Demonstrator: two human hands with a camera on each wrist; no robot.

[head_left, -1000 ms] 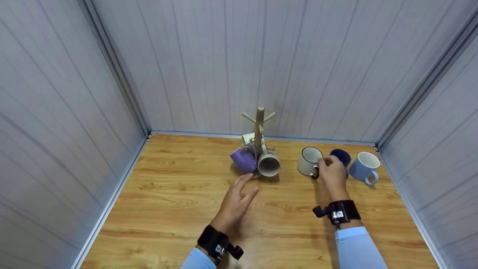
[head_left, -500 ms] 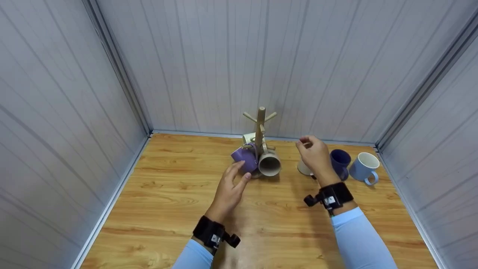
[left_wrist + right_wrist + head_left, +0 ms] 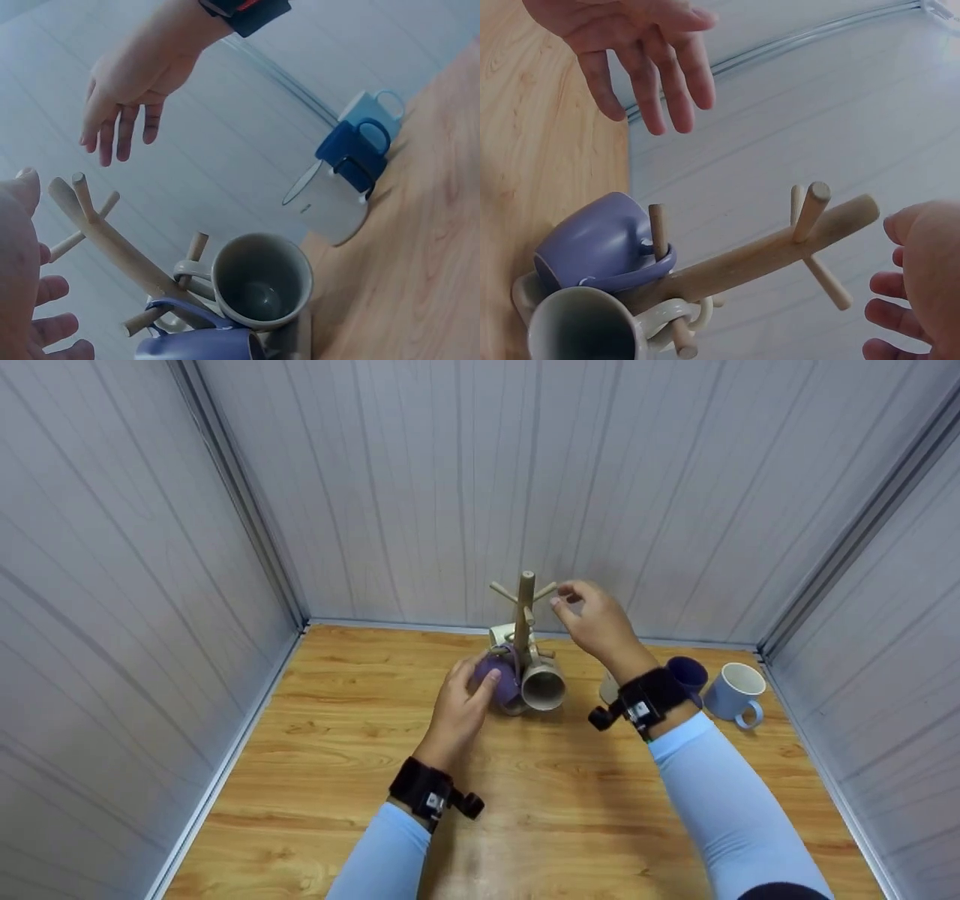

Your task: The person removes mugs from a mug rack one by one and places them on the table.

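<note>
Tipping is what we're worrying about here. We're looking at the wooden mug tree (image 3: 523, 615) standing near the back of the table (image 3: 337, 750), and it's carrying all its weight low down: the purple mug (image 3: 501, 681), the beige mug (image 3: 541, 690) and a white mug (image 3: 499, 636) behind the post are hanging on the lower pegs, while the top pegs are sitting bare. Are we overthinking it?

Reply: We're thinking the same. The left hand (image 3: 459, 712) is hovering right at the purple mug with its fingers loose and spread, gripping nothing. From the right wrist view it's looking apart from the mug, though we can't tell for sure about touching. The right hand (image 3: 596, 624) is hanging up beside a top peg, fingers relaxed and empty. If either hand is knocking the post sideways, we're guessing the stand is rocking and a mug is sliding off its peg. A handle not seated fully is another way we're picturing one dropping.

As for contents: the beige mug is facing us in the left wrist view and is showing an empty inside. Off to the right, well apart from the tree, the light blue mug (image 3: 735, 690) is standing upright and looking empty too. The navy mug (image 3: 686, 673) is too dark inside for us to tell, and the right arm is hiding most of the white enamel mug (image 3: 609, 688).
</note>
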